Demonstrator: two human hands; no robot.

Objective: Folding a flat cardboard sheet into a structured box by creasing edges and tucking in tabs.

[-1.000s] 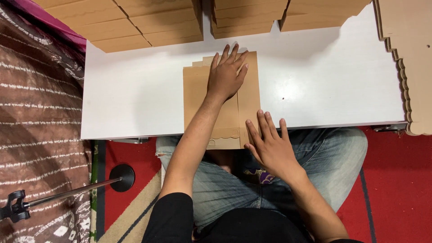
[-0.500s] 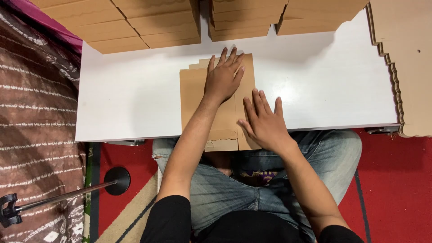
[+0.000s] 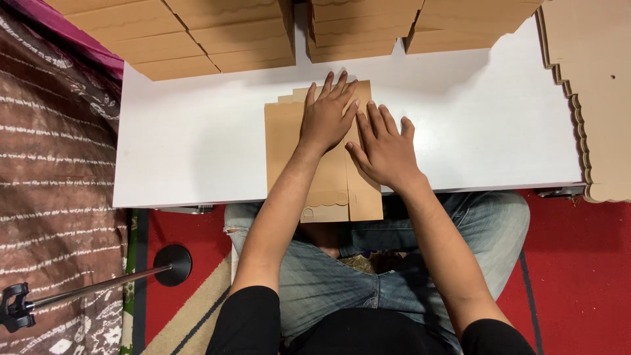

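Hands pressed flat, fingers spread, on a folded brown cardboard piece [image 3: 289, 151] at frame centre. Left hand [image 3: 327, 117] covers its upper part; right hand [image 3: 384, 148] lies just beside, on its right edge. Neither grip closes on anything. The piece overhangs the white tabletop [image 3: 197, 144]; cardboard stacks [image 3: 217, 33] line the top.

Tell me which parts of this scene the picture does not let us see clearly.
- Head view: the middle of the cardboard sheet is covered by the left hand and right hand.
- Cardboard stacks are cut off by the top edge.
- Scalloped stack is cut off at the right edge.
- The stand runs out past the left edge.
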